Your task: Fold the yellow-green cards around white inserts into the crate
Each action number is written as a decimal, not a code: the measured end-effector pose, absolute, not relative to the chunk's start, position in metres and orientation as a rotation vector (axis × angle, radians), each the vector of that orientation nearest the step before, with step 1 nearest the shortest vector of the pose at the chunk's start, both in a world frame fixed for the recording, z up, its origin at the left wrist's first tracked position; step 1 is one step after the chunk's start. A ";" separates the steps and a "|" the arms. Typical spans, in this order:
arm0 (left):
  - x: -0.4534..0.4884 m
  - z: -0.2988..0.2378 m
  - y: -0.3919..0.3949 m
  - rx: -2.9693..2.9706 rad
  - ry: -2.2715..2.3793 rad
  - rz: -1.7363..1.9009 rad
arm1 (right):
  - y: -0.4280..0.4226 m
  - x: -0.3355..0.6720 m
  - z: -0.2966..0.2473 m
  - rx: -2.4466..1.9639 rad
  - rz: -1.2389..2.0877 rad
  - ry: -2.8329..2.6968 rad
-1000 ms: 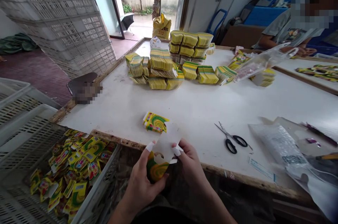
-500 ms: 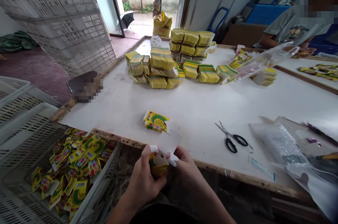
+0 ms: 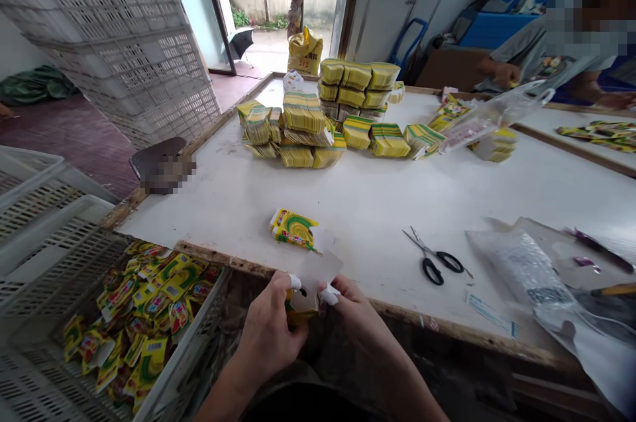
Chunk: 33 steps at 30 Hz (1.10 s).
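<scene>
The carton (image 3: 305, 305) is yellow outside, white inside.

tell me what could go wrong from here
The open carton, held in the left hand with the right hand at its side, could crease if squeezed too hard. The scissors, lying uncovered on the table, might nick a reaching hand. The tall yellow card stacks could topple if bumped.

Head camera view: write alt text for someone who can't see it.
A person's left hand holds an open yellow carton, right hand at its side, at the near edge of a white table. Printed cartons lie beyond, black-handled scissors to their right, yellow bundles farther back; a crate of yellow packets sits at lower left.
</scene>
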<state>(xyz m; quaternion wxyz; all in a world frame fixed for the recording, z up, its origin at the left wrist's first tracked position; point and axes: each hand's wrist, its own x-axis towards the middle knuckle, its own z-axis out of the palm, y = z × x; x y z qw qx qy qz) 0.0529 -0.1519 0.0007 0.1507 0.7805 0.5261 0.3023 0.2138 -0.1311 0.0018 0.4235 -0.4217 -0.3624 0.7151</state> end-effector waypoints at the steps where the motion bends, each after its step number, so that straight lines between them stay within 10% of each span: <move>1: 0.053 0.001 -0.152 2.248 1.518 0.866 | -0.131 0.214 0.001 -1.057 1.810 -0.907; 21: 0.047 -0.017 -0.149 2.010 1.718 0.844 | -0.127 0.209 -0.017 -1.048 0.881 -1.663; 33: 0.019 0.015 -0.144 2.040 1.473 0.774 | -0.110 0.242 -0.003 -0.887 0.993 -2.091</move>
